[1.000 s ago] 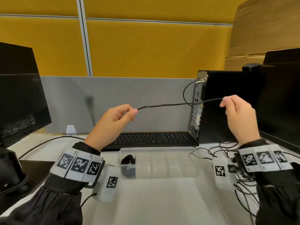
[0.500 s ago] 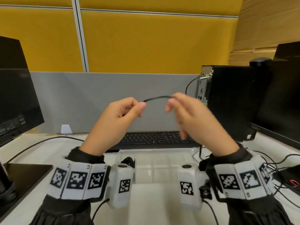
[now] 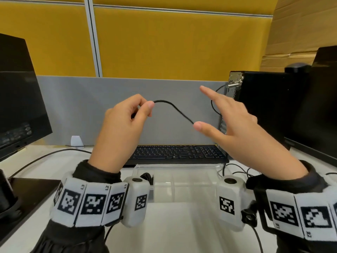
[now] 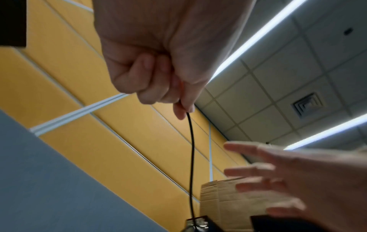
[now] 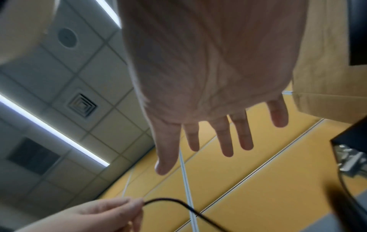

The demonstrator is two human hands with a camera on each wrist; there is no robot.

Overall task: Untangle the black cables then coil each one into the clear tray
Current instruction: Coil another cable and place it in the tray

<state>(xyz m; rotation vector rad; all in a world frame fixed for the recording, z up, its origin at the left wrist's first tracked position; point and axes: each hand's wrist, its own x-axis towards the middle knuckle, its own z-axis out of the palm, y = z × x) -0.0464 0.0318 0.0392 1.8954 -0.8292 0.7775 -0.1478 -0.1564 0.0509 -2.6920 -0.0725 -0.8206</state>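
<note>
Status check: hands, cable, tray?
Left hand pinches black cable, raised over the desk. Right hand open, fingers spread, no grip. Clear tray holds one dark coil at its left end. More loose cables right of tray.

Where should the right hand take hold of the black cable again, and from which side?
Pinch the free span of the black cable where it slopes down from the left hand, which already pinches one end. The right hand is open, fingers spread, right beside the lower part of that span, so close thumb and forefinger on it from the right; that is probably the shortest move.
</note>
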